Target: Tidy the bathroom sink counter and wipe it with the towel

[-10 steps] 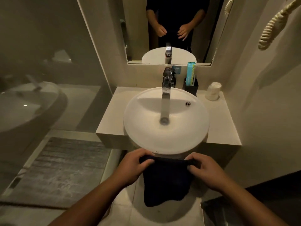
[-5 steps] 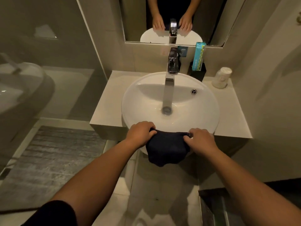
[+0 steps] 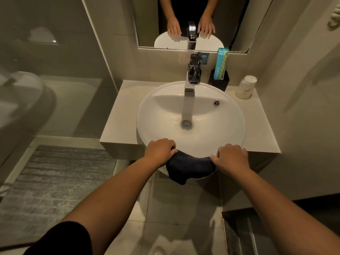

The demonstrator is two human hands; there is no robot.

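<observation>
A dark navy towel (image 3: 190,167) hangs over the near rim of the round white basin (image 3: 160,115). My left hand (image 3: 160,150) grips the towel's left end and my right hand (image 3: 231,159) grips its right end, both resting against the basin's front edge. The basin sits on a pale stone counter (image 3: 117,122). A chrome faucet (image 3: 192,80) stands at the back of the basin.
A black holder (image 3: 223,80) with a teal packet (image 3: 220,65) stands behind the basin at the right. A wrapped white cup (image 3: 245,87) sits upside down in the counter's back right corner. A mirror (image 3: 150,21) hangs above. A grey mat (image 3: 51,177) lies on the floor at left.
Both hands have lifted the towel from below the basin up onto its front rim, so less of the towel hangs down. The view has moved closer to the sink.
</observation>
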